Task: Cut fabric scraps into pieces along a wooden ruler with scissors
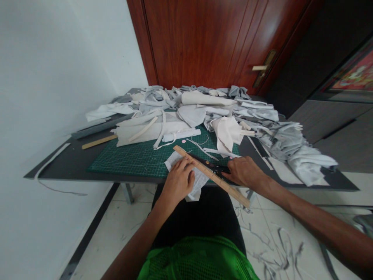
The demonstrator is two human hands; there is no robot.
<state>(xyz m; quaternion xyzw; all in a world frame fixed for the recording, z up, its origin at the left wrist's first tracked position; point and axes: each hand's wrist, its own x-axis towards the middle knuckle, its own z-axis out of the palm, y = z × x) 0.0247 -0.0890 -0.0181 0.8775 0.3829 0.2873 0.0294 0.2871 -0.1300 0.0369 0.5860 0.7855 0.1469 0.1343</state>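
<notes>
Head view: the left hand (pixel 178 179), unclenched, presses the wooden ruler (pixel 217 179) over the grey fabric (pixel 200 181) beneath it; the right hand (pixel 244 171) grasps black scissors (pixel 218 168). Trimming seems in hand, calling for steady pressure next.

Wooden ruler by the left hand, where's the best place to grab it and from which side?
Probably pinch the wooden ruler across its flat faces at the lower-right end, coming from the near right side. It is long and thin, lies diagonally, and that end juts past the near edge of the table, while the left hand is at its other end.
</notes>
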